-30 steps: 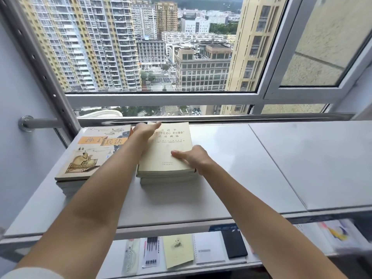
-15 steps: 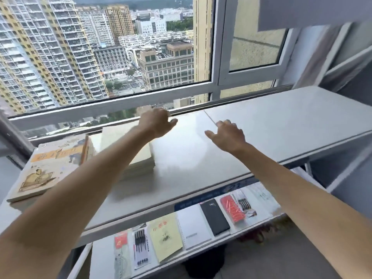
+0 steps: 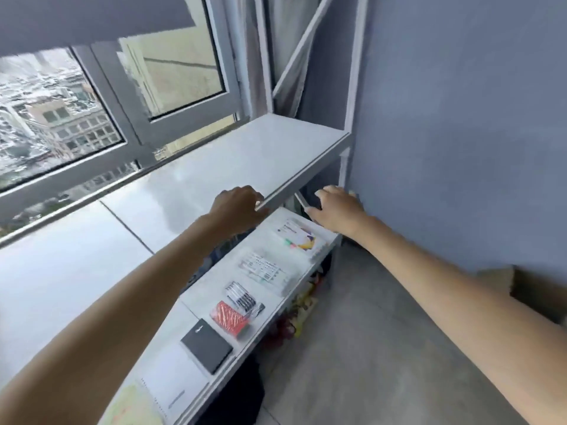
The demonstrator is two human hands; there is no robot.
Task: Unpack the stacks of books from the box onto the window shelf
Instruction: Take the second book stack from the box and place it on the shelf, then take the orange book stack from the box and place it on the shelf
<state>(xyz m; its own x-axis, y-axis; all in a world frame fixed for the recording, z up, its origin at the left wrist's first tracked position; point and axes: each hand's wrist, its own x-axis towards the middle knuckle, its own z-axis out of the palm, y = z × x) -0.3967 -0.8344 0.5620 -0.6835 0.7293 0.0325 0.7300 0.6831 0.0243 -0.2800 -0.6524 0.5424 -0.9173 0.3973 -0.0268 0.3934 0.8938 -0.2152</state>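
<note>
The white window shelf [image 3: 233,161] runs from lower left to the right corner, and this stretch of it bears no books. My left hand [image 3: 237,207] hovers over the shelf's front edge, fingers loosely curled, holding nothing. My right hand [image 3: 336,210] is out past the shelf's front edge, above the right end of the lower ledge, fingers apart and empty. A cardboard box corner [image 3: 521,289] shows at the right edge behind my right forearm. The stacks of books are out of view to the left.
A lower ledge [image 3: 306,280] under the shelf holds a black notebook [image 3: 207,345], a red packet [image 3: 230,319], pens [image 3: 242,297], printed packets and a spiral notebook [image 3: 171,391]. A blue-grey wall [image 3: 460,133] stands to the right. Grey floor [image 3: 368,348] lies below.
The view has swung right, away from the two book stacks. Both hands let go of the beige stack and moved right, empty, toward the shelf's right end.
</note>
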